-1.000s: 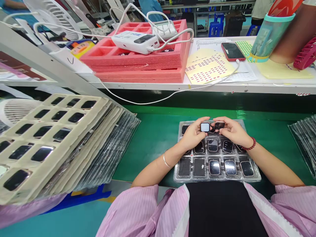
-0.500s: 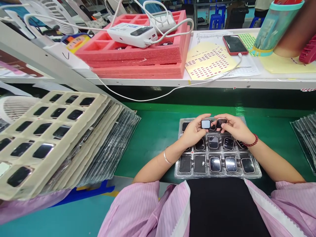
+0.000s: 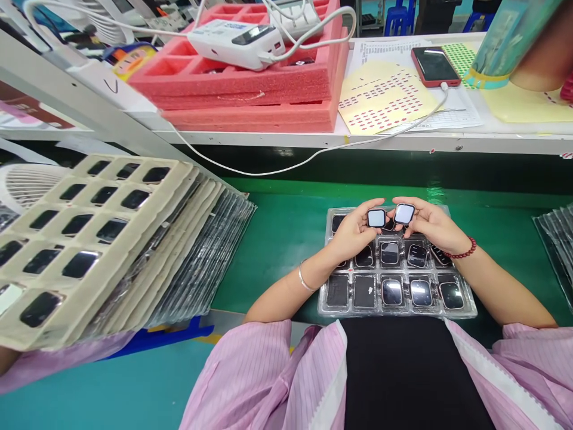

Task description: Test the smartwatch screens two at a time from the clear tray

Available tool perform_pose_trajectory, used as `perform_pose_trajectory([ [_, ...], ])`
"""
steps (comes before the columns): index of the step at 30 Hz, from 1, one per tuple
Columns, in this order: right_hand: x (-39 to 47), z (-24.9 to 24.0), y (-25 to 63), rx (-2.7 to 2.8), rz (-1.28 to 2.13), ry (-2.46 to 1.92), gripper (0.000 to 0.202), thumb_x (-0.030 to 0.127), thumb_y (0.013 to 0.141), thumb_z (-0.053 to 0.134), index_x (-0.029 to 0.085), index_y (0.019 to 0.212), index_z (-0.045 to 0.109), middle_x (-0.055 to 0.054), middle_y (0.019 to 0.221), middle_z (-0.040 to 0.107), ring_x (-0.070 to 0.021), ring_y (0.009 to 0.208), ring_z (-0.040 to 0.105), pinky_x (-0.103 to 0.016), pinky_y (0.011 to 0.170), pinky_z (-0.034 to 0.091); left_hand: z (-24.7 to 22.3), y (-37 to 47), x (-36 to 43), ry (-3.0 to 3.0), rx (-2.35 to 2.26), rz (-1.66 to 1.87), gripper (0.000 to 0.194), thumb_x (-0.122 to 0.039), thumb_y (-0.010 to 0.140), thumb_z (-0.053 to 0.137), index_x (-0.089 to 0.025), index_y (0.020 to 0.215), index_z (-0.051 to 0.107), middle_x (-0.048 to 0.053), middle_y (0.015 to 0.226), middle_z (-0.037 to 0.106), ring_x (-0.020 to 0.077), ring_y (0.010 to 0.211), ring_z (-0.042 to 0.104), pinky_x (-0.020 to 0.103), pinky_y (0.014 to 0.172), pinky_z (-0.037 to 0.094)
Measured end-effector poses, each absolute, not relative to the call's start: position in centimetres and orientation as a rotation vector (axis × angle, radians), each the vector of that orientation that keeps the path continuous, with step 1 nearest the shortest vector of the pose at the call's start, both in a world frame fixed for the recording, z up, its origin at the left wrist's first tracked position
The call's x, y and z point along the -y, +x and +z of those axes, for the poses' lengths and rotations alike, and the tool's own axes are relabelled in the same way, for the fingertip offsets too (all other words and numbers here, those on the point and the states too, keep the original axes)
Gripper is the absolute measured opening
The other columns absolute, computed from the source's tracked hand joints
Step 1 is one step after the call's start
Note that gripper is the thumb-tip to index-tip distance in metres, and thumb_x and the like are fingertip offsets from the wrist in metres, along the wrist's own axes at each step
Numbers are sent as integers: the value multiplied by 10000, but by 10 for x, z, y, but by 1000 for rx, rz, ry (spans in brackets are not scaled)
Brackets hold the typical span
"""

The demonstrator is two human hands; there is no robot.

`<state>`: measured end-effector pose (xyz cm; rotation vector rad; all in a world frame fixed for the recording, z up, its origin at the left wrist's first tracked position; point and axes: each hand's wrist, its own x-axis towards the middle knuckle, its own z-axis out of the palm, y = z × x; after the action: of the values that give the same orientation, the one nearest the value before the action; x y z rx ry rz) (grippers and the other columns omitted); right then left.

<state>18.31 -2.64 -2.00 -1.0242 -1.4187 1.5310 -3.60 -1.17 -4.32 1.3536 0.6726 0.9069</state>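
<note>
Above a clear plastic tray [image 3: 353, 313], my left hand [image 3: 356, 230] holds a square watch with a pale, bright face [image 3: 376, 218]. Close beside it, my right hand [image 3: 432, 224] grips a second square watch [image 3: 403, 214], its face also pale and tilted. Fingers of both hands nearly meet between the two watches. Dark-faced watches such as one at the tray's front [image 3: 392, 292] lie in the compartments below. Two front-left compartments [image 3: 338, 291] show only a dark lining. My hands hide part of the tray's back row.
Stacked trays of dark watch faces [image 3: 96, 224] lean at the left. Another clear stack [image 3: 557, 239] stands at the right edge. On the shelf above are red foam trays [image 3: 250, 113], a white device [image 3: 237, 45], a phone [image 3: 434, 65] and a cable hanging below the edge.
The watch in my right hand has turned from a dark face to a pale, bright one. The whole view has shifted slightly; both hands stay over the tray's back part.
</note>
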Motion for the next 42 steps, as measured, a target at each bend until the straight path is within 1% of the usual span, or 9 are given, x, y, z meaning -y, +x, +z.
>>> perform_pose_trajectory([
  [8,31,-25,179,1596,1340,-1092,364,192,834,626,207,1198,612,-81,1095,717,-153,769,688,-270,623,574,-40,-36,13,1373,-718,918,602,-257,805,709,-198,1364,494,78,1056,678,198,949,656,310,802,531],
  [16,32,-25,178,1599,1344,-1090,361,216,832,629,203,1192,607,-92,1098,714,-162,758,691,-283,609,585,-36,-37,14,1390,-747,899,642,-245,809,693,-192,1403,456,68,969,694,211,938,668,313,772,537],
  [20,33,-23,178,1624,1324,-1099,372,213,826,636,208,1197,611,-89,1088,720,-175,769,698,-308,641,597,-36,-37,15,1386,-757,911,634,-246,797,704,-202,1387,477,76,1035,691,216,967,669,331,813,536],
  [24,33,-22,178,1660,1296,-1089,396,201,814,642,226,1209,620,-87,1152,708,-214,897,717,-360,765,611,-36,-36,15,1368,-755,913,592,-238,769,727,-191,1326,529,77,1040,693,213,981,670,332,851,528],
  [28,33,-22,178,1684,1301,-1120,373,223,833,613,225,1206,634,-92,1144,712,-215,836,726,-353,695,616,-36,-35,14,1380,-770,933,476,-224,760,728,-170,1215,598,70,1003,694,173,892,665,293,806,519],
  [31,34,-23,178,1692,1286,-1105,389,220,829,615,225,1217,638,-95,1186,704,-223,892,725,-359,736,618,-35,-35,13,1379,-763,949,424,-232,757,739,-154,1155,619,72,999,690,160,880,656,280,799,519],
  [34,34,-24,178,1698,1291,-1103,379,236,856,592,227,1231,642,-93,1159,715,-221,886,722,-346,698,616,-36,-35,13,1356,-743,953,362,-277,772,740,-137,1089,634,82,989,693,149,835,649,273,749,531],
  [39,33,-25,180,1675,1330,-1108,333,260,884,593,219,1209,649,-92,1138,727,-206,856,719,-329,677,604,-38,-35,13,1318,-738,949,376,-371,749,779,-128,1009,658,72,908,694,141,755,642,262,666,535],
  [42,33,-25,181,1652,1357,-1098,285,310,911,585,214,1168,663,-92,1100,737,-191,799,714,-313,639,590,-37,-34,13,1289,-757,935,405,-433,734,786,-127,974,670,68,876,696,144,740,646,253,628,534],
])
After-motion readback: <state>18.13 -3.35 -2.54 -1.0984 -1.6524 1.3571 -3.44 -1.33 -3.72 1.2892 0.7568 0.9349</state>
